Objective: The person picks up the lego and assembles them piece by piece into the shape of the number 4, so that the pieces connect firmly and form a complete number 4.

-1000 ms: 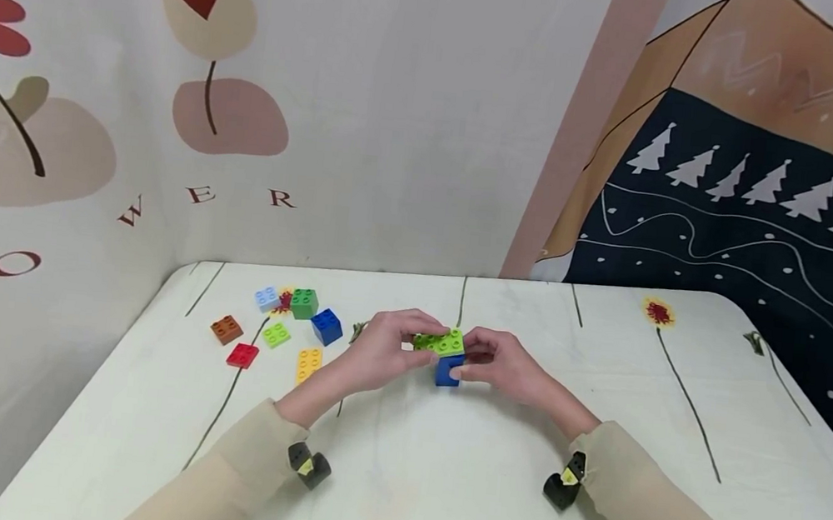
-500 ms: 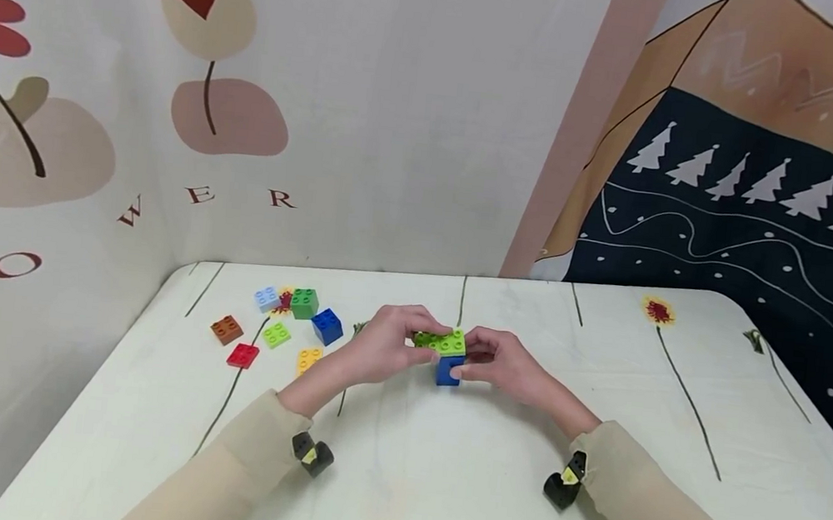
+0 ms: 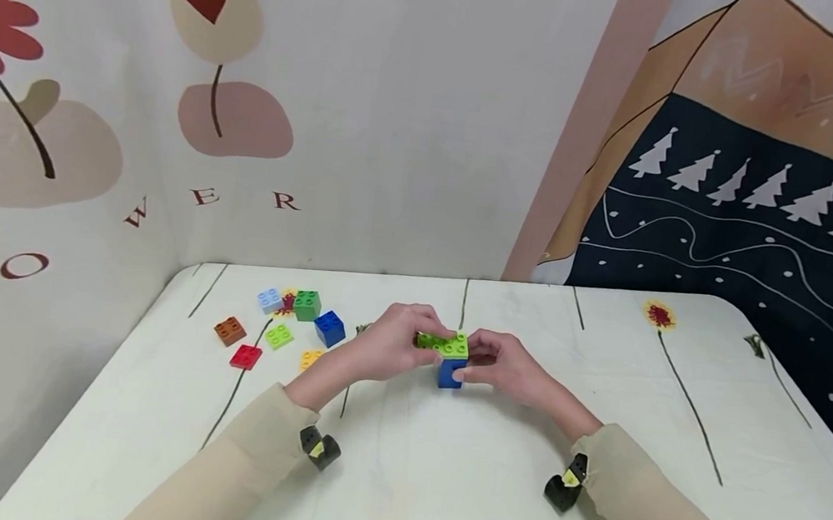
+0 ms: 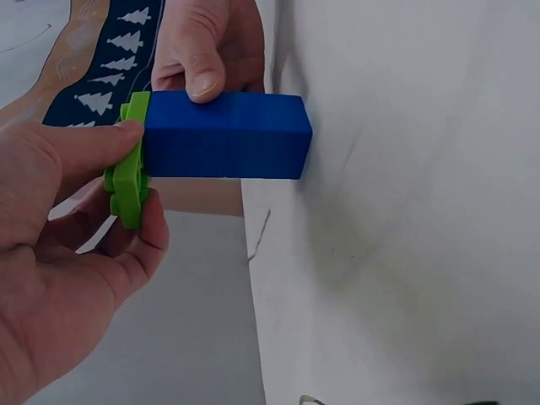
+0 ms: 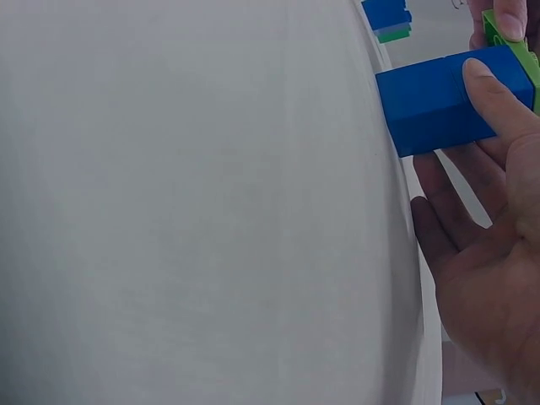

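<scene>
Two hands (image 3: 399, 347) grip a small tower of toy building bricks on a flower-printed tablecloth (image 3: 440, 480).

The left hand (image 4: 72, 228) pinches a lime-green studded brick (image 3: 456, 346) between thumb and fingers; the brick lies across the top of an upright blue column (image 4: 228, 135), overhanging toward the left hand. The right hand (image 3: 507, 371) holds that column — thumb on one face, fingers around behind. To the left, loose bricks lie scattered: light blue (image 3: 270, 300), green (image 3: 307, 305), dark blue (image 3: 330, 330), brown (image 3: 230, 331), a second lime (image 3: 279, 335), red (image 3: 246, 357) and a yellow one (image 3: 311, 359) — partly hidden by the left forearm.
</scene>
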`<action>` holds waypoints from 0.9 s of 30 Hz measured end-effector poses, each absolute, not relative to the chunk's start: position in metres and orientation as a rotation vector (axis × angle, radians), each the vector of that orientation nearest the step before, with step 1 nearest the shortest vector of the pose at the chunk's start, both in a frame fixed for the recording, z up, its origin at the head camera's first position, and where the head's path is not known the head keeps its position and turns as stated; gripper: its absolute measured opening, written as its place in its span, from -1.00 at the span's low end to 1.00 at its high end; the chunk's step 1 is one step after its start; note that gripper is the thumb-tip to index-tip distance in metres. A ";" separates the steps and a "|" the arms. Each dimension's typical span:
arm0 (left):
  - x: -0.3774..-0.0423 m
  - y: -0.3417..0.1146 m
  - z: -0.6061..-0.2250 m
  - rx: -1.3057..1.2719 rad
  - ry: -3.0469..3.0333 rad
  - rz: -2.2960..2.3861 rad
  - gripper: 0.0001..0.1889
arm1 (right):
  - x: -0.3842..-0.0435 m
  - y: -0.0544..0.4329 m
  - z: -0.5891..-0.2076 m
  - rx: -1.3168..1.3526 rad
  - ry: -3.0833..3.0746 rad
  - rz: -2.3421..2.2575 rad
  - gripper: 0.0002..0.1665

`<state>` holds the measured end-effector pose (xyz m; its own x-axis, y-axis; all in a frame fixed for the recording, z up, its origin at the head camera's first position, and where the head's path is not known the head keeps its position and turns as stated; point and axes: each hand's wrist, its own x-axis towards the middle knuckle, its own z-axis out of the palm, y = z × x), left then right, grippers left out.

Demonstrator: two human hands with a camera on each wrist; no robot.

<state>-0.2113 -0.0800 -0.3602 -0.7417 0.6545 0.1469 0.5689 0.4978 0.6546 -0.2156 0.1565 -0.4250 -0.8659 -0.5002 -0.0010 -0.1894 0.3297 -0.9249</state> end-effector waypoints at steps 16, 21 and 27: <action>-0.215 -0.075 -0.350 0.985 2.595 0.976 -0.66 | -0.215 0.155 -0.424 -0.620 2.319 -1.549 -0.68; -0.213 -0.077 -0.355 0.958 2.586 1.049 -0.65 | -0.215 0.156 -0.424 -0.615 2.318 -1.549 -0.67; -0.205 -0.085 -0.371 0.912 2.595 1.199 -0.57 | -0.216 0.156 -0.425 -0.603 2.309 -1.546 -0.66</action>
